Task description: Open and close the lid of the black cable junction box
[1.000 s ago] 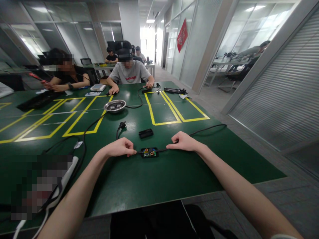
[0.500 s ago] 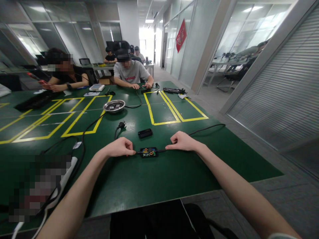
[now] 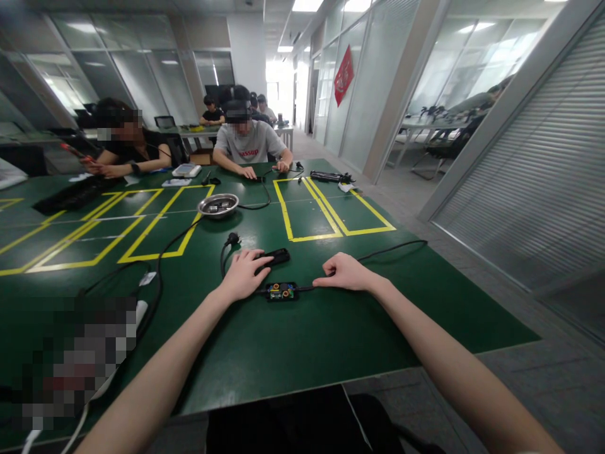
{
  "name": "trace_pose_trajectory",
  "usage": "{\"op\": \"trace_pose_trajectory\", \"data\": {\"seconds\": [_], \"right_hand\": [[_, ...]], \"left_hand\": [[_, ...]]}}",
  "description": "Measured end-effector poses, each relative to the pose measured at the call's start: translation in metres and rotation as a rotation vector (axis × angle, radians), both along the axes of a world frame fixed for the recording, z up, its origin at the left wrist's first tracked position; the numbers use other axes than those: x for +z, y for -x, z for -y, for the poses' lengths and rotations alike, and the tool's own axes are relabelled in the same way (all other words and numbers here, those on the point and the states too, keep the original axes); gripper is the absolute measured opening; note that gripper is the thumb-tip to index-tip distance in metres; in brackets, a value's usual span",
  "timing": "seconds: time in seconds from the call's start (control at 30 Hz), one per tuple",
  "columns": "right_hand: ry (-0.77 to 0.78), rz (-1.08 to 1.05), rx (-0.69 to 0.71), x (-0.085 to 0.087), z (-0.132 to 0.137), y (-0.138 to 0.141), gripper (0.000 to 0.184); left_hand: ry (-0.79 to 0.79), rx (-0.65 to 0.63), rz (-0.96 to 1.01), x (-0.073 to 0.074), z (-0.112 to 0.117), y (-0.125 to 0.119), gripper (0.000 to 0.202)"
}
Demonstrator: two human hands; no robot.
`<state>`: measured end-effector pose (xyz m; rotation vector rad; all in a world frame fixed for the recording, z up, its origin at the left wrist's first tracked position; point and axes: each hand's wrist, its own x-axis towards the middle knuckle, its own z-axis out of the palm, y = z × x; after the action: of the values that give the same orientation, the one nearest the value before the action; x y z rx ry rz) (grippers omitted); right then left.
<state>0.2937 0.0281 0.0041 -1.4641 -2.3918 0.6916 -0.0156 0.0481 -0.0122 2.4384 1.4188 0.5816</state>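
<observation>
In front of me on the green table lies a small black case (image 3: 282,298) with its circuit board (image 3: 282,291) exposed and a cable leaving each end. My right hand (image 3: 344,272) is closed on the black cable (image 3: 306,288) just right of the case. My left hand (image 3: 244,273) is open, fingers spread, reaching over the left cable. Its fingertips are at the left end of a black case cover (image 3: 278,257), which lies behind the circuit board; whether they touch it I cannot tell. A black power plug (image 3: 232,239) stands beyond my left hand.
A metal bowl (image 3: 218,206) with small parts sits farther back. Yellow tape (image 3: 316,238) marks rectangles on the green table (image 3: 359,334). A blurred power strip (image 3: 142,310) and cables lie at left. Across the table, a person in a grey shirt (image 3: 255,142) handles a cable.
My left hand has let go of the left cable and moved forward and right to the black cover, its fingers spreading. My right hand has stayed on its cable.
</observation>
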Motion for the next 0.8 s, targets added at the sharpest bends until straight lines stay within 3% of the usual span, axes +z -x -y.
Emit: {"op": "trace_pose_trajectory", "data": {"seconds": [0.17,0.53,0.7,0.8], "right_hand": [[0.014,-0.004,-0.005,-0.001,0.0,0.0,0.063],[0.006,-0.001,0.011,-0.004,-0.002,-0.001,0.064],[0.001,0.002,0.015,-0.003,-0.001,0.0,0.064],[-0.001,-0.003,0.022,-0.003,-0.001,-0.001,0.064]], "left_hand": [[0.07,-0.087,0.215,0.006,0.003,0.003,0.014],[0.286,-0.16,0.463,0.013,0.012,0.003,0.012],[0.514,-0.157,0.556,0.017,0.013,0.008,0.047],[0.557,-0.204,0.576,0.018,0.014,0.012,0.064]]}}
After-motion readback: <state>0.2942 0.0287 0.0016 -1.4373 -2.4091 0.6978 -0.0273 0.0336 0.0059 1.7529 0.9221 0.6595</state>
